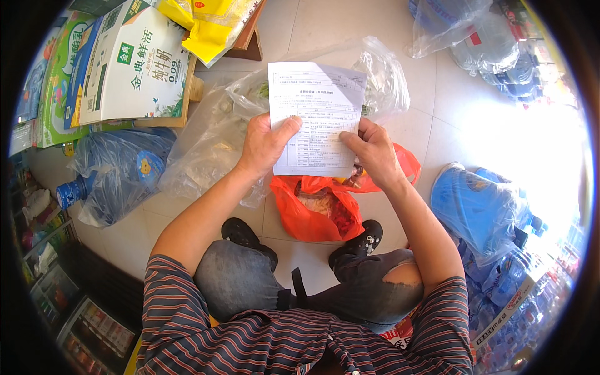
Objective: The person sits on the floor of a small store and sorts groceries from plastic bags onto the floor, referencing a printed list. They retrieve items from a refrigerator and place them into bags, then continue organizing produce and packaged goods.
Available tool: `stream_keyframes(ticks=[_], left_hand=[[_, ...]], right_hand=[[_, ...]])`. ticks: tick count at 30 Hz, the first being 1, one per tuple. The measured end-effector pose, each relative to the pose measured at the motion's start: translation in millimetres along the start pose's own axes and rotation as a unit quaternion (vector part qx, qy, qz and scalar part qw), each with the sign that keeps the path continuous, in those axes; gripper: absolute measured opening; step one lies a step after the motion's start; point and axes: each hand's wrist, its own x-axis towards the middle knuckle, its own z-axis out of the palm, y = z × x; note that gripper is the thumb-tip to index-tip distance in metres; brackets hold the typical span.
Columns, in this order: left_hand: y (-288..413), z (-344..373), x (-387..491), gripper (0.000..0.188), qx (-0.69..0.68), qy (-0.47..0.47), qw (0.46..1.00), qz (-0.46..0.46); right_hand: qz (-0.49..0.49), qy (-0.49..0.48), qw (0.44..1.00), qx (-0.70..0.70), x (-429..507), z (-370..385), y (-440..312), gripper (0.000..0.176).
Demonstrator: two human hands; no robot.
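Note:
A white printed paper sheet [318, 89], bearing a table of text, is held up in front of me by both hands. My left hand [269, 143] pinches its left edge, thumb on the front. On the right edge is my right hand [375, 147], its thumb also over the print. Below the sheet, an open red plastic bag [290, 213] on the floor shows packed food inside, partly covered by the paper. Large clear plastic bags [206, 154] lie behind the sheet, with some greenery visible in them.
Milk cartons [164, 70] and a yellow package [211, 23] stand at the upper left. A bagged water jug [122, 164] lies on the left. Along the right are a bagged blue container [468, 201] and stacked bottled water [506, 281]. My black clogs [241, 234] flank the red bag.

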Motion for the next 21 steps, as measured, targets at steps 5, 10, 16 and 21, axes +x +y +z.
stream_keyframes(ticks=[5, 10, 16, 21], left_hand=[[0.6, 0.7, -0.2, 0.032, -0.009, 0.001, 1.0, -0.003], [0.7, 2.5, -0.6, 0.031, -0.017, 0.008, 1.0, 0.005], [3.6, 3.9, -1.9, 0.03, -0.024, 0.007, 1.0, 0.006], [3.7, 3.0, -2.2, 0.029, -0.027, 0.007, 1.0, 0.009]], right_hand=[[-0.009, -0.003, 1.0, -0.002, -0.4, 0.3, 0.4, 0.035], [-0.021, 0.0, 1.0, 0.006, 0.6, 1.0, 2.6, 0.038], [-0.006, -0.007, 1.0, 0.004, -0.3, 0.6, 1.1, 0.038], [-0.009, -0.005, 1.0, -0.001, -1.9, 1.4, -1.0, 0.037]])
